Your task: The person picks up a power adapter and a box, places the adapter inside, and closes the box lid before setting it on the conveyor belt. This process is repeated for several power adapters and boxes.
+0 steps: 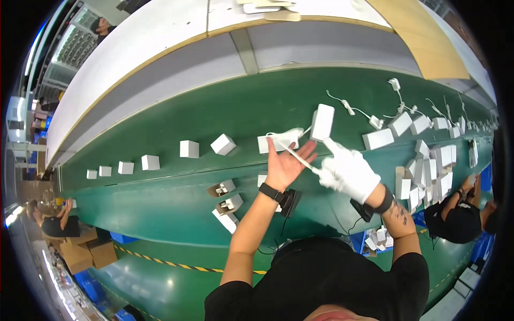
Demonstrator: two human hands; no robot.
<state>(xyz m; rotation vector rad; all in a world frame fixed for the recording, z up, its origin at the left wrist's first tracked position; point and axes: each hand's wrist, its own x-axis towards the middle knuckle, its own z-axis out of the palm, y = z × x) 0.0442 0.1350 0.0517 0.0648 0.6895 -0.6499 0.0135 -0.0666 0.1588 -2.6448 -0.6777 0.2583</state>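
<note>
My left hand point(288, 167) is bare, palm up, its fingers stretched apart. A white cable point(296, 155) crosses it, running from near the thumb tip to my right hand point(350, 172). That hand wears a white glove, and its fingers are closed on the cable; one finger points toward a white box point(323, 122) standing just beyond. Behind my left fingertips, a white cord bundle point(290, 136) lies by another white box point(262, 144), partly hidden by the hand. Whether the cable joins the bundle is hard to make out.
White boxes point(189, 149) line the green belt leftward. Open boxes point(230, 204) lie near my left forearm. White adapters with cords point(376, 122) and boxes point(379, 139) spread rightward, beside a box pile point(428, 171). A shelf point(160, 37) borders the far side. Other people sit at both ends.
</note>
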